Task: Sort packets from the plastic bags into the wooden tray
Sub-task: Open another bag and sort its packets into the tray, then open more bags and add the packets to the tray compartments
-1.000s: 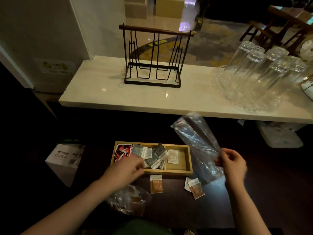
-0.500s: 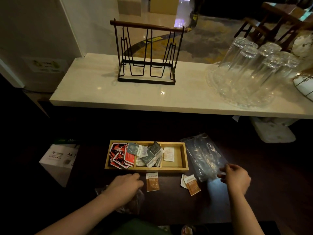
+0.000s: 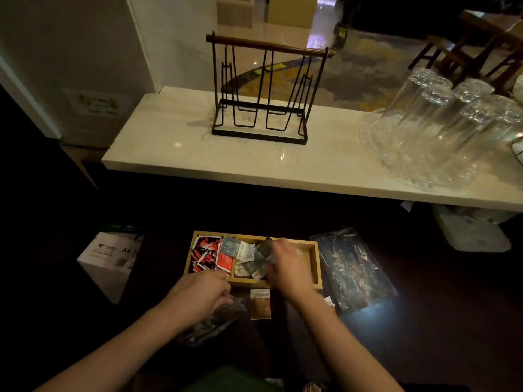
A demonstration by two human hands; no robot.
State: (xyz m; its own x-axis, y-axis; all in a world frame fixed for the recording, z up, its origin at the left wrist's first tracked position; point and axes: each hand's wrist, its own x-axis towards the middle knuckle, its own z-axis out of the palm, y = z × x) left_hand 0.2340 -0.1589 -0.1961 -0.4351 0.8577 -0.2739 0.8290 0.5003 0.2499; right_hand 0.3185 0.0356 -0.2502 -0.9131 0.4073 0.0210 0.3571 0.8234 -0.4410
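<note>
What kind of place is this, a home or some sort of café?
Probably a hotel or café service counter: upturned glasses on a tray on the marble counter, a wooden tray of sachets, and a dining chair beyond.

- A black wire rack (image 3: 261,94) with a wooden top bar stands upper centre on the pale marble counter (image 3: 198,154).
- Upturned clear glasses (image 3: 441,114) crowd a glass tray (image 3: 402,176) at the right.
- A white A4 paper box (image 3: 110,258) sits lower left.
- Wooden chairs (image 3: 469,43) occupy the upper right.
</note>
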